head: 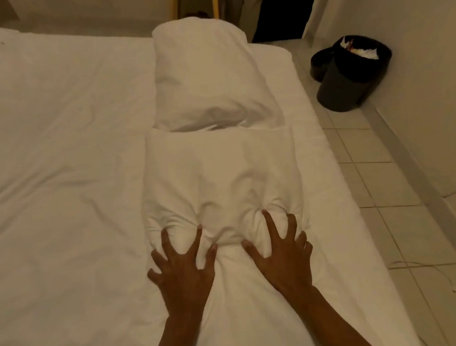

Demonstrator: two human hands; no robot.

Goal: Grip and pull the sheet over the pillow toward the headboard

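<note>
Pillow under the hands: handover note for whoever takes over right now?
Left hand: fingers spread, pressing into the near pillow.
Right hand: same, beside it.
The near pillow lies on the bed by its right edge. Its far end meets the second pillow.
Done: both pillows are on the bed, in a row.
Left: the cover is bunched at the fingers, so it probably needs smoothing.
</note>
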